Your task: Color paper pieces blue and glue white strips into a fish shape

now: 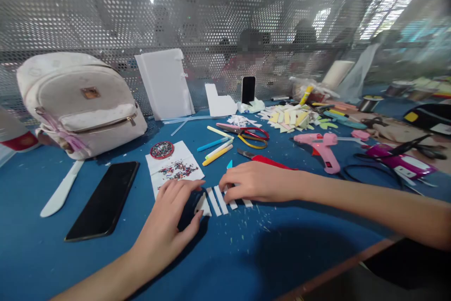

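Observation:
Several narrow white strips (213, 201) lie side by side on the blue table between my hands. My left hand (169, 216) is open at their left end. Its fingers and thumb are apart around a wider white piece (203, 205), and I see nothing gripped. My right hand (259, 181) comes in from the right with fingers curled down. Its thumb and index fingertips close on one white strip (232, 204), which they partly cover. Behind the left fingers is a white paper (186, 154) with dark, colourful bits (179, 169) and a red-rimmed round dish (162, 150).
A black phone (103, 201) and white plastic knife (62, 190) lie left, before a white backpack (88, 108). Behind my hands are markers (217, 155), scissors (246, 131) and a red-handled tool (271, 161). A pink glue gun (322, 148) and paper scraps (289, 117) lie right.

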Demonstrator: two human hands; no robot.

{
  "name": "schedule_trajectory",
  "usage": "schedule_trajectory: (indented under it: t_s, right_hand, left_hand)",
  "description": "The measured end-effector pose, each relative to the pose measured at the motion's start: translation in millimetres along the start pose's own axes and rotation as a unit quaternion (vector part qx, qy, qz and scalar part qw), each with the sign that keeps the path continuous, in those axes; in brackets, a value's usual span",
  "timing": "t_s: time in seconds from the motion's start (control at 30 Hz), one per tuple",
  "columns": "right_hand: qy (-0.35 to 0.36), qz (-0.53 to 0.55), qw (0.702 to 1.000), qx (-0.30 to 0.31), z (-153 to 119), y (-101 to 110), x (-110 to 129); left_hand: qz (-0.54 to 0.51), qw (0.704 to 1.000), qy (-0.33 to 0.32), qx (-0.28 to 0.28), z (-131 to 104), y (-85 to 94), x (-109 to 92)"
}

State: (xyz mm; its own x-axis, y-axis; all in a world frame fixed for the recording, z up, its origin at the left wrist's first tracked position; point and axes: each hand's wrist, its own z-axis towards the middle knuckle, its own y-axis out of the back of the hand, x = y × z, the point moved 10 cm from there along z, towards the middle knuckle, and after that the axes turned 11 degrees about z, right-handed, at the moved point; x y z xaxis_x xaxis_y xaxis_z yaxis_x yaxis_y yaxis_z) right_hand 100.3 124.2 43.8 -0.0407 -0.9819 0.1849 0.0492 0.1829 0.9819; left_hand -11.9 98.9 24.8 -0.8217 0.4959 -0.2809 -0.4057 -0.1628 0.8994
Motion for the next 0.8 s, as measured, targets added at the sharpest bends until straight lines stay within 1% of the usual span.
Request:
schedule_trajectory:
  t_s: [0.07, 0.2, 0.43, 0.6, 0.73, 0.8]
  right_hand:
    - [-0.008, 0.023, 1.000, -0.010, -1.9, -0.3, -2.1]
    - [-0.072, 0.098, 0.990, -0.066, -9.3, 2.0, -15.4]
    - [-0.130, 0.159, 0.972, -0.115, -18.9, -14.4, -31.7]
    - [-0.145, 0.204, 0.957, -0.145, -19.3, -18.6, -37.2]
    - [-0.136, 0.196, 0.958, -0.159, -19.7, -20.1, -36.7]
    - [-0.128, 0.196, 0.958, -0.167, -22.0, -16.4, -36.1]
  left_hand:
    - [0.005, 1.000, 0.009, 0.009, 0.2, -4.6, 2.7]
    - [0.008, 0.999, 0.026, 0.029, 0.9, -14.4, 8.2]
    - [-0.001, 0.998, 0.051, 0.046, 3.2, -18.9, 16.8]
    - [-0.001, 0.996, 0.065, 0.054, 6.4, -21.1, 19.2]
    - [0.004, 0.996, 0.069, 0.059, 6.8, -22.8, 21.2]
    - [0.007, 0.996, 0.070, 0.061, 6.1, -22.3, 22.1]
